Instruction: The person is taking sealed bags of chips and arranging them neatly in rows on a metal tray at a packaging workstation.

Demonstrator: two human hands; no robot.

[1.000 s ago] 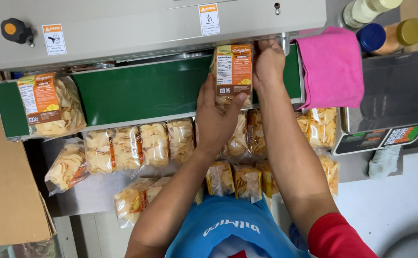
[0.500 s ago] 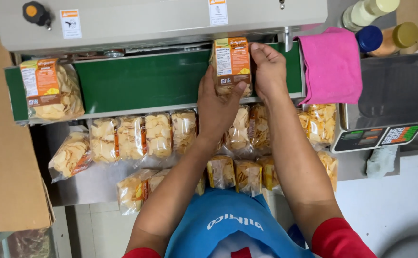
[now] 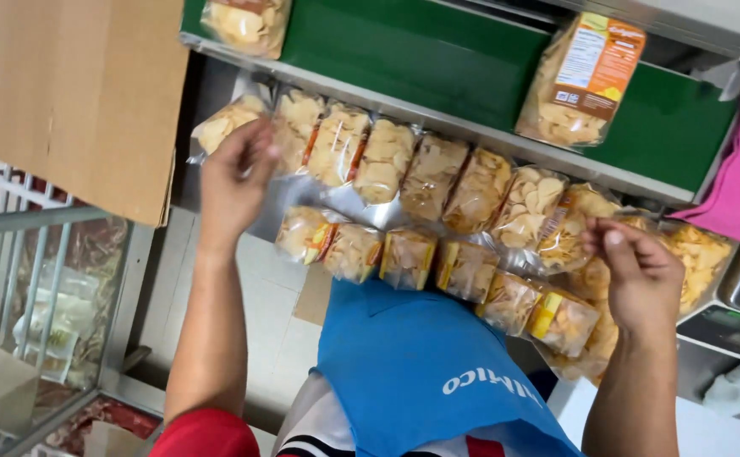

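The left hand (image 3: 233, 173) curls on a chip bag (image 3: 228, 121); grab it by the top edge. The right hand (image 3: 636, 275) pinches another bag (image 3: 566, 237) lightly.

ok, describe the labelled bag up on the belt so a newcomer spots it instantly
Find the green conveyor belt across the top. Toward its right end lies a clear bag of pale chips, alone and tilted. Unlike the bags rowed on the steel shelf below, it shows a large orange-and-white label.
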